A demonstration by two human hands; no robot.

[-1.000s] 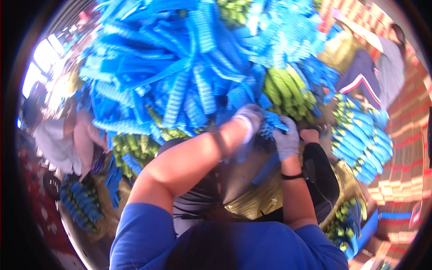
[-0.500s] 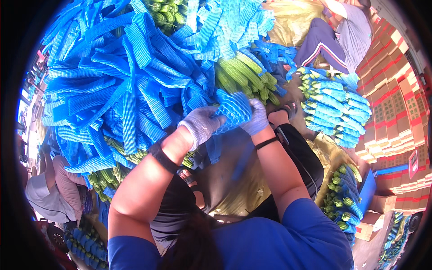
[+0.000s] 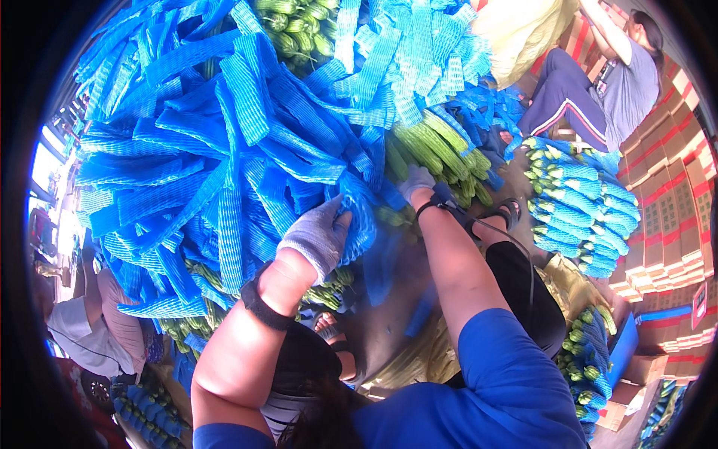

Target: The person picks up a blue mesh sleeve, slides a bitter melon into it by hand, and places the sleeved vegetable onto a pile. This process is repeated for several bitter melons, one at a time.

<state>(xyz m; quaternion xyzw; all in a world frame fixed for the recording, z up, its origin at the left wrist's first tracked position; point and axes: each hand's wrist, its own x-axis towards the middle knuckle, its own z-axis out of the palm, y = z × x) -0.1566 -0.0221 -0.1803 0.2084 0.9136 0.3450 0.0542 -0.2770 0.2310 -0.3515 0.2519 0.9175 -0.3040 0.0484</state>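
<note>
My left hand (image 3: 318,236), in a pale knitted glove, pinches a blue foam net sleeve (image 3: 359,221) whose mesh end is spread wide. My right hand (image 3: 416,182), gloved the same way, reaches forward to the near end of a pile of long light-green zucchini (image 3: 430,150). Its fingers are hard to make out, so whether they grip one cannot be told. A big heap of flat blue net sleeves (image 3: 179,142) lies in front of my left hand.
Netted zucchini (image 3: 576,206) are stacked at the right, with another netted stack (image 3: 585,359) nearer me. Cardboard cartons (image 3: 666,224) line the far right. One person (image 3: 628,90) sits at the upper right, another (image 3: 90,329) at the left. A yellow sack (image 3: 516,37) stands at the back.
My right hand has let go of the net sleeve and moved forward to the zucchini pile. My left hand keeps the sleeve, a little lower and further left. The view has shifted slightly.
</note>
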